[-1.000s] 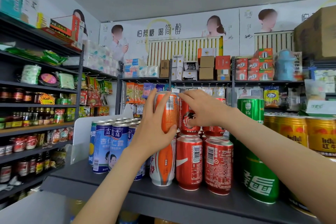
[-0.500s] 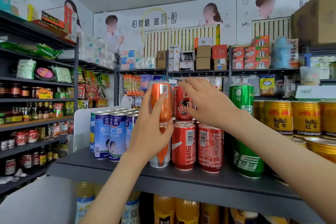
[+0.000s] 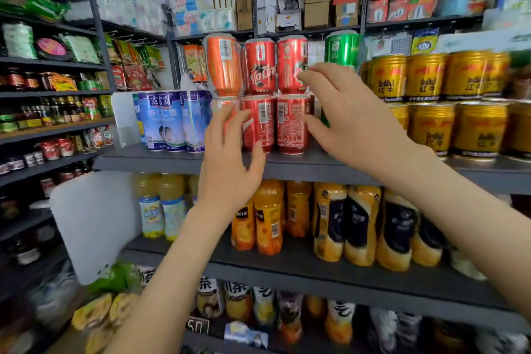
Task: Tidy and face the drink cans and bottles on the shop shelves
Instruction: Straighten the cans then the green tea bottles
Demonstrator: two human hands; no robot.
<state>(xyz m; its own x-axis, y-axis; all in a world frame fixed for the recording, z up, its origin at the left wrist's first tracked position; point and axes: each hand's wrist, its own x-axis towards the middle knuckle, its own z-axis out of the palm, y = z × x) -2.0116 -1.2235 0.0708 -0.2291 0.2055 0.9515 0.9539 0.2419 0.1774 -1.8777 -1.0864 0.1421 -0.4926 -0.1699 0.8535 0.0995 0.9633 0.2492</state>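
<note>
Head camera looks at the orange can [image 3: 224, 64], which stands upright on another can, at the left end of a two-level stack of red cans [image 3: 265, 123] on the grey shelf [image 3: 301, 165]. The left hand [image 3: 230, 164] is in front of the lower cans, fingers spread, holding nothing. The right hand [image 3: 347, 121] is also wide open, with its fingertips near an upper red can. Blue cans [image 3: 163, 121] stand to the left and gold cans [image 3: 425, 77] to the right.

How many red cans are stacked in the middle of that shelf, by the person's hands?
4 red cans: upper left, upper right, lower left, lower right. More may be hidden behind them.
</note>
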